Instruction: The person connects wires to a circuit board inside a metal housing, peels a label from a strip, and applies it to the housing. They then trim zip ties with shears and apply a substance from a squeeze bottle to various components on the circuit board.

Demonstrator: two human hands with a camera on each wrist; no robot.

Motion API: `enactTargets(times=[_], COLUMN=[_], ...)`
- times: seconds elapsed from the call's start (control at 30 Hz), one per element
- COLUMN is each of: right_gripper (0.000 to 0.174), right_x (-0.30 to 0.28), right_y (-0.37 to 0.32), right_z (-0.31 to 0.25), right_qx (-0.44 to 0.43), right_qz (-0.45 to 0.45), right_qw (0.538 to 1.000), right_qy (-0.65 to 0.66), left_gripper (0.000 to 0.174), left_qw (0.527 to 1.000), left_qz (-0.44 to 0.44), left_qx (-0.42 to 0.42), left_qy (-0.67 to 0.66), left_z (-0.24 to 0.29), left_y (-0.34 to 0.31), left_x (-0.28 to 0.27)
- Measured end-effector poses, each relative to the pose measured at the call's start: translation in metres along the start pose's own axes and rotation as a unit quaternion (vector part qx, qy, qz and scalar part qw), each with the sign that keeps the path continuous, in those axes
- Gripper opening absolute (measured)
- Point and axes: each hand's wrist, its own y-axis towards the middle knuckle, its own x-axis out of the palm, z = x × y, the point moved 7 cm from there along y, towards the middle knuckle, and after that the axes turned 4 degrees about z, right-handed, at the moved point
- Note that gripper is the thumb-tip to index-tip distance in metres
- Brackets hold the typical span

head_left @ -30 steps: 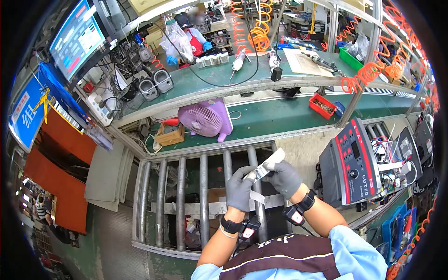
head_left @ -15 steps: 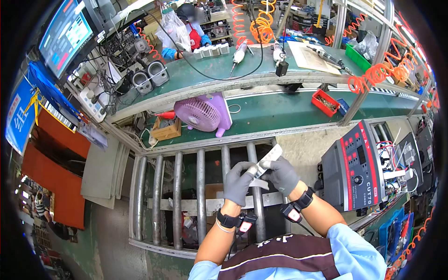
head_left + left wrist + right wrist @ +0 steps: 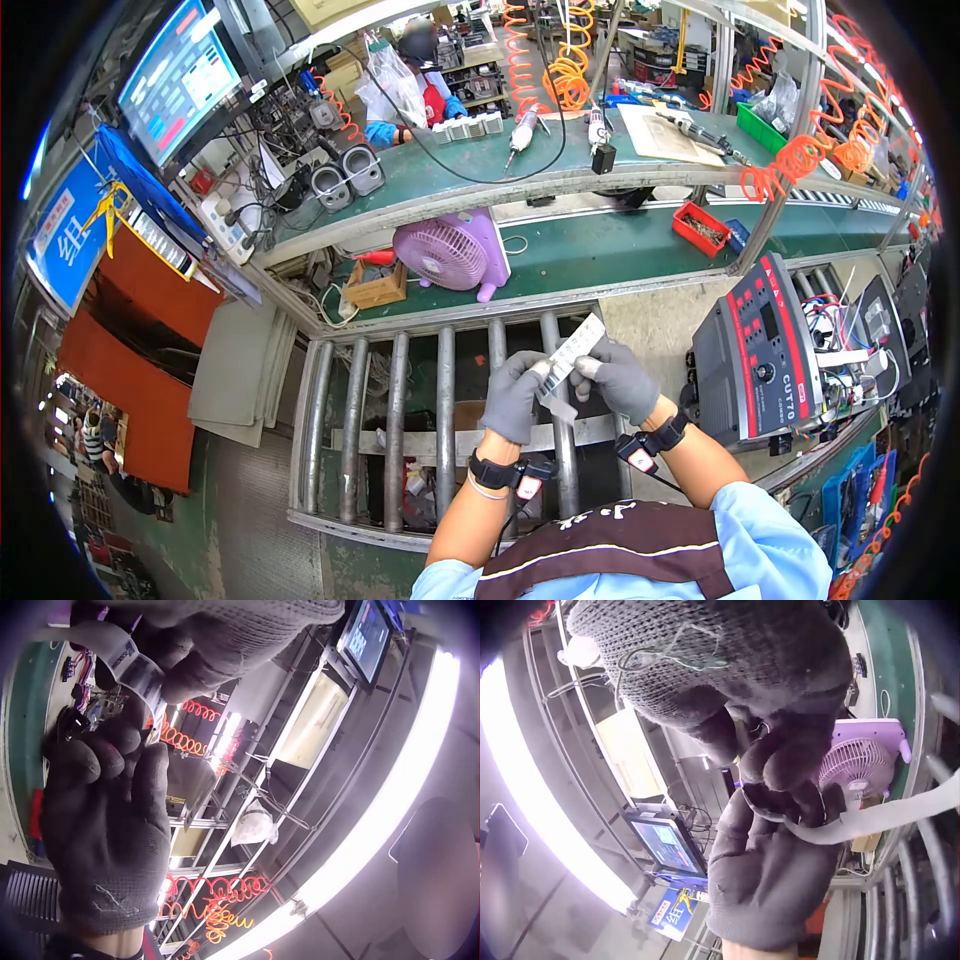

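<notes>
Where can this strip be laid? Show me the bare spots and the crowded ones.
Bare: the lower green shelf, between the purple fan and red bin; the pale surface beyond the right hand, between the rollers and CUT70 machine. Crowded: the left end of the upper bench, around the power strip.

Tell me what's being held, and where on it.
The left hand pinches the printed white strip partway along, between its two free ends; whether the right hand also grips it cannot be told.
</notes>
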Motion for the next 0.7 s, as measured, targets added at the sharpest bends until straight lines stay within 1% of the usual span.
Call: enactTargets(times=[0.03, 0.13, 0.27, 0.37, 0.43, 0.5, 0.57, 0.6, 0.63, 0.67, 0.7], right_gripper=[0.023, 0.023, 0.025, 0.026, 0.017, 0.018, 0.020, 0.019, 0.010, 0.012, 0.013], right_x=[0.002, 0.005, 0.003, 0.006, 0.006, 0.009, 0.010, 0.008, 0.011, 0.019, 0.017], right_y=[-0.004, -0.012, -0.020, -0.020, -0.020, -0.020, -0.018, -0.015, -0.013, -0.020, -0.019], right_z=[-0.005, -0.012, -0.014, -0.011, -0.011, -0.007, -0.001, 0.003, 0.003, -0.009, -0.007], right_qx=[-0.014, -0.036, -0.043, -0.053, -0.058, -0.051, -0.033, -0.032, -0.054, -0.062, -0.069], right_qz=[0.003, 0.019, 0.029, -0.003, 0.058, 0.060, 0.070, 0.053, 0.040, 0.064, 0.068], right_qw=[1.000, 0.999, 0.999, 0.998, 0.987, 0.987, 0.984, 0.985, 0.977, 0.981, 0.980], right_qy=[-0.017, -0.009, 0.004, 0.037, 0.137, 0.143, 0.158, 0.164, 0.200, 0.172, 0.172], left_gripper=[0.014, 0.013, 0.014, 0.013, 0.013, 0.016, 0.015, 0.015, 0.015, 0.015, 0.015], left_qw=[1.000, 1.000, 0.999, 0.999, 0.999, 0.998, 0.999, 0.997, 0.991, 0.989, 0.986], left_qz=[-0.001, -0.013, -0.028, -0.036, -0.036, -0.058, -0.046, -0.042, -0.029, -0.034, -0.037], left_qx=[0.003, 0.023, 0.003, -0.005, -0.006, 0.040, 0.025, 0.050, 0.081, 0.104, 0.127], left_qy=[0.001, 0.001, -0.025, -0.037, -0.039, -0.002, -0.011, 0.042, 0.097, 0.098, 0.099], left_z=[0.000, 0.005, 0.014, 0.017, 0.015, 0.016, 0.022, 0.023, 0.026, 0.028, 0.027], left_y=[-0.001, -0.007, -0.018, -0.023, -0.023, -0.022, -0.028, -0.027, -0.026, -0.026, -0.026], left_x=[-0.001, -0.002, 0.005, 0.009, 0.009, 0.012, 0.016, 0.015, 0.011, 0.011, 0.010])
